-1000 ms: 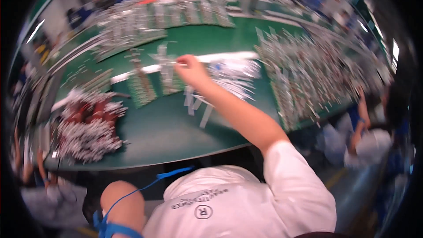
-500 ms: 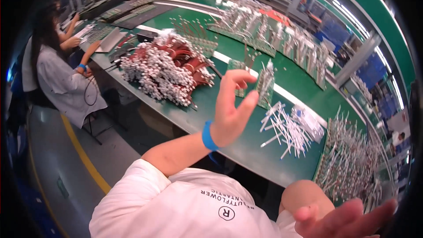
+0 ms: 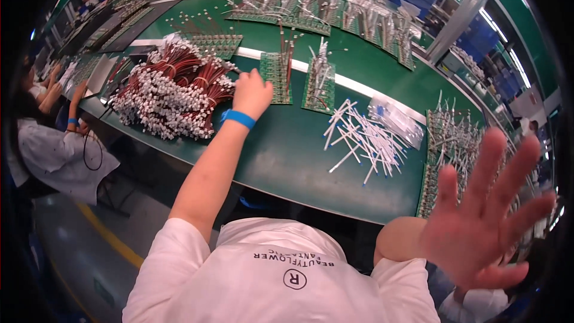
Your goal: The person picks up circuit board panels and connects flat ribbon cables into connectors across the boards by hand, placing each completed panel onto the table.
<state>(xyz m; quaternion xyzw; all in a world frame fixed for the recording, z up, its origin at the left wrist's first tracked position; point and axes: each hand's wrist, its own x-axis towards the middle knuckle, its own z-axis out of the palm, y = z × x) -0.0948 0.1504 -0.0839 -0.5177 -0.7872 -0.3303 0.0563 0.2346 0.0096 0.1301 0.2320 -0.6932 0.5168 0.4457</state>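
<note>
My left hand [image 3: 252, 94], with a blue band at its wrist, is over the table beside a heap of red wire bundles with white connectors [image 3: 170, 93]. Its fingers are curled; a thin dark rod [image 3: 235, 70] shows by the fingertips, but whether they grip it is hidden. Just right of this hand lies a green circuit board panel [image 3: 276, 81] with red wires standing on it. Another green panel [image 3: 320, 87] carries white wires and clear film. My right hand [image 3: 487, 221] is raised at the right, close to the camera, fingers spread and holding nothing.
Loose white cables with blue ends [image 3: 368, 137] lie by a clear plastic bag [image 3: 397, 121]. Wired boards [image 3: 442, 143] fill the right end of the table [image 3: 281, 167]. More boards [image 3: 287, 9] line the far side. A seated person [image 3: 63, 149] works at the left.
My left hand has moved left and reached down to the heap's right side, its fingers now curled. My right hand has risen and spread its fingers. The view has shifted.
</note>
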